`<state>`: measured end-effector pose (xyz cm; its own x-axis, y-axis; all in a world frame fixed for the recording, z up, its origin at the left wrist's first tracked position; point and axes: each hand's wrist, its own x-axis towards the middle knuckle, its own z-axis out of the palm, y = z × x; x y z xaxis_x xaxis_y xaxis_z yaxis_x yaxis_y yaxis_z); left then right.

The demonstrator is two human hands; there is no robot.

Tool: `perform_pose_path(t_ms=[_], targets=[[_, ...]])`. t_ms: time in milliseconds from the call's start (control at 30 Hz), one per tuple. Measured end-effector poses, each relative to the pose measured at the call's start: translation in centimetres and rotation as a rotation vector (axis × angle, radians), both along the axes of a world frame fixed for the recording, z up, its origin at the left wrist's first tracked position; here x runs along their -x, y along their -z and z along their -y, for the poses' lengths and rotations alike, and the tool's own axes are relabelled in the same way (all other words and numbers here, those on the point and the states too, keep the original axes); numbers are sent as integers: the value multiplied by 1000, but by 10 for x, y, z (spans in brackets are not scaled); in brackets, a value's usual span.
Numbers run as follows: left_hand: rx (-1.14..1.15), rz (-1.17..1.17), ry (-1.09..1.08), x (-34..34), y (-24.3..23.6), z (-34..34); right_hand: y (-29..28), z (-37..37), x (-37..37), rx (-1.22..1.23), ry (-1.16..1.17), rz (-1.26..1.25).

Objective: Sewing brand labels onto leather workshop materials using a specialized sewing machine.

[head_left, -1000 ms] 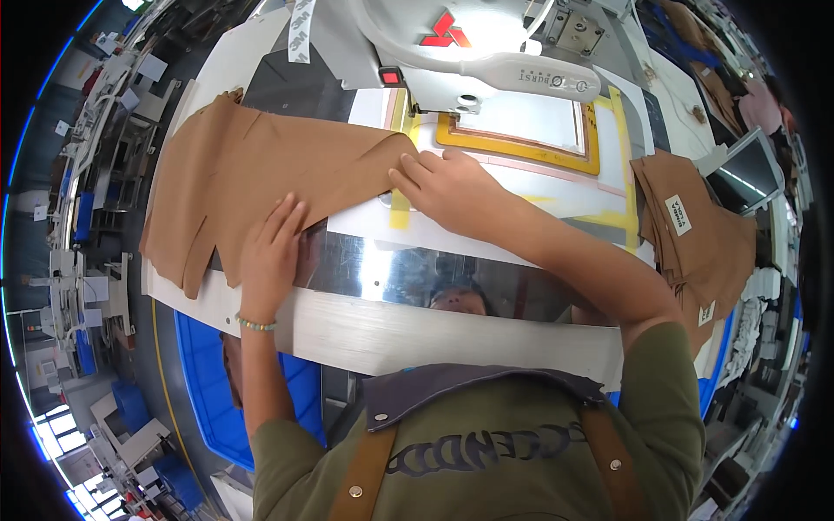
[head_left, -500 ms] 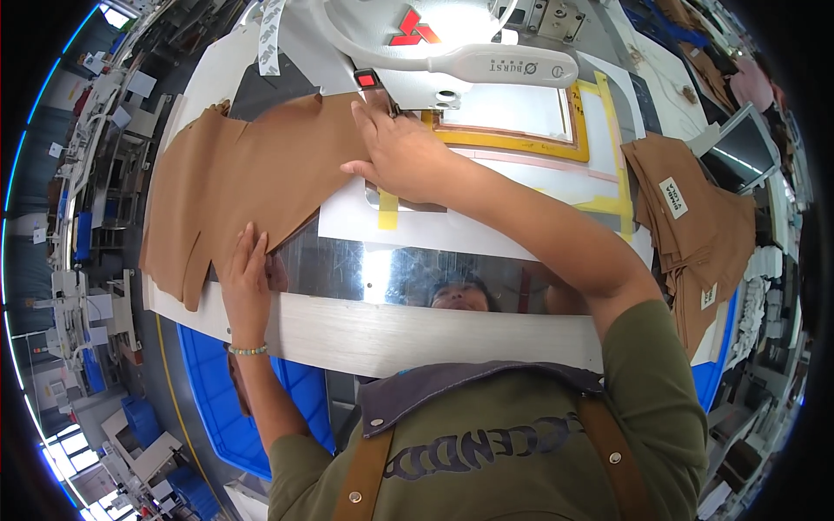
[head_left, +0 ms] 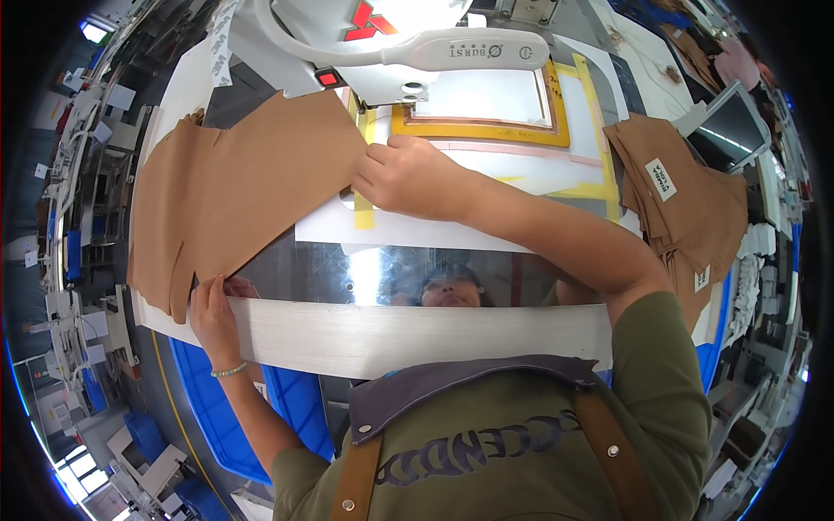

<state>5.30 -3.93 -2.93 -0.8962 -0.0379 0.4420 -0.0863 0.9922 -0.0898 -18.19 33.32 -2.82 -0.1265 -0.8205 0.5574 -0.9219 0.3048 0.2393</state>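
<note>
A cut piece of brown fabric [head_left: 252,165] lies spread over the left part of the worktop, its upper right part just below the white machine head [head_left: 330,30]. My right hand [head_left: 421,178] pinches the fabric's right corner with curled fingers. At the near edge of the cloth, beside a slit, my left hand [head_left: 213,317] grips it between fingertips and a mostly hidden thumb. A yellow frame [head_left: 482,132] with a white inside lies just beyond my right hand, on a white sheet [head_left: 417,227] marked with yellow tape.
A shiny metal plate [head_left: 321,269] runs along the front, behind a pale table edge [head_left: 426,334]. Brown labelled pieces [head_left: 695,208] are stacked at the right, near a dark screen [head_left: 730,130]. Blue bins [head_left: 204,408] stand below the table on the left.
My right hand has gone from lying outstretched on the fabric to pinching its right corner. The left hand has moved down and left along the near edge. The view has shifted slightly.
</note>
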Motion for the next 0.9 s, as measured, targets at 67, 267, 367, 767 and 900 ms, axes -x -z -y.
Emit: perform_pose_path(t_ms=[67, 267, 367, 767, 900], targets=[[32, 53, 49, 4, 4, 6, -4, -13, -6, -31, 25, -9], [67, 54, 284, 73, -8, -26, -23, -90, -9, -116, 150, 74], [108, 38, 452, 119, -12, -47, -28, -131, -13, -77, 236, 104], [128, 50, 869, 233, -8, -163, -16, -262, -15, -218, 681, 59], [93, 71, 844, 226, -5, -159, -12, -252, -26, -159, 738, 47]])
